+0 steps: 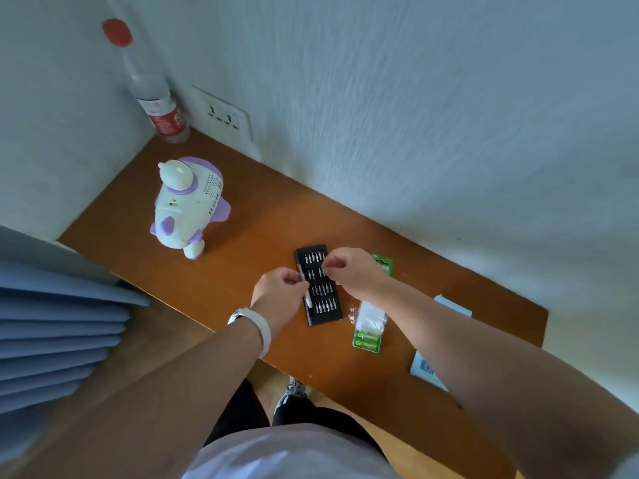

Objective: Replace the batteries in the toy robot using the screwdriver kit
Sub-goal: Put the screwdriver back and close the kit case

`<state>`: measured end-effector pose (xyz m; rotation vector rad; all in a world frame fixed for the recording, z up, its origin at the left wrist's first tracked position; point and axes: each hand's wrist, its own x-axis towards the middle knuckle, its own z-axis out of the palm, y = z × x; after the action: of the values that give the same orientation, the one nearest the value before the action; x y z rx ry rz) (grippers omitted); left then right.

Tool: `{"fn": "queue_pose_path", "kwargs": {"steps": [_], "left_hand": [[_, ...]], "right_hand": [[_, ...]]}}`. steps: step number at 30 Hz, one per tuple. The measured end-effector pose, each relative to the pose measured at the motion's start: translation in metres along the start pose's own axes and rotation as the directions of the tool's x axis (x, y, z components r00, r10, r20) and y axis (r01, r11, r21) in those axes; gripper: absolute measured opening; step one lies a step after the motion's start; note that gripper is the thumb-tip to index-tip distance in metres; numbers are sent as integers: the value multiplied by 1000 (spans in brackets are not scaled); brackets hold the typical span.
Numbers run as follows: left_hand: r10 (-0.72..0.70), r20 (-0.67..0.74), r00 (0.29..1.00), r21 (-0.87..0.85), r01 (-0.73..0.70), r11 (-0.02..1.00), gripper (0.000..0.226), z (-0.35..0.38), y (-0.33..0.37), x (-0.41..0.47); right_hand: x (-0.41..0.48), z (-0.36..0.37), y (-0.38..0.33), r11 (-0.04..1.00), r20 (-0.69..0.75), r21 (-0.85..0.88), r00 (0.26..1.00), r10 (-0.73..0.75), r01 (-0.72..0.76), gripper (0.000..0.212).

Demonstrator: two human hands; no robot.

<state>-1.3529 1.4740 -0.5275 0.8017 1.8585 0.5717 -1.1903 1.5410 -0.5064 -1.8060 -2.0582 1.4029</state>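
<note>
A white and purple toy robot stands upright at the far left of the brown table. The black screwdriver kit tray lies open near the middle, rows of bits showing. My left hand is closed around the silver screwdriver handle at the tray's left edge. My right hand hovers over the tray's upper right, fingertips pinched on what looks like a small bit, too small to be sure. A green pack of batteries lies right of the tray.
A clear bottle with a red cap stands in the far corner beside a wall socket. A small green card lies behind my right hand. Blue-white booklets sit at the right. Blue folded fabric is on the left.
</note>
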Motion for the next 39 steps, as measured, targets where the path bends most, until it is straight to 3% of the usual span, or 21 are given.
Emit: {"fn": "queue_pose_path", "kwargs": {"steps": [5, 12, 21, 29, 36, 39], "left_hand": [[60, 15, 998, 219, -62, 974, 12, 4, -4, 4], [56, 0, 998, 317, -53, 947, 12, 6, -5, 8], [24, -9, 1000, 253, -21, 967, 13, 6, -9, 10], [26, 0, 1000, 214, -25, 977, 17, 16, -7, 14], [57, 9, 998, 48, -57, 997, 25, 14, -6, 10], [36, 36, 999, -35, -34, 999, 32, 13, -6, 6]], "right_hand": [[8, 7, 5, 998, 32, -49, 999, -24, 26, 18], [16, 11, 6, 998, 34, -38, 999, -40, 41, 12], [21, 14, 8, 999, 66, -20, 997, -26, 28, 11], [17, 32, 16, 999, -134, -50, 991, -25, 18, 11], [11, 34, 11, 996, -160, 88, 987, -20, 35, 26], [8, 34, 10, 992, -156, 122, 988, -14, 33, 23]]}}
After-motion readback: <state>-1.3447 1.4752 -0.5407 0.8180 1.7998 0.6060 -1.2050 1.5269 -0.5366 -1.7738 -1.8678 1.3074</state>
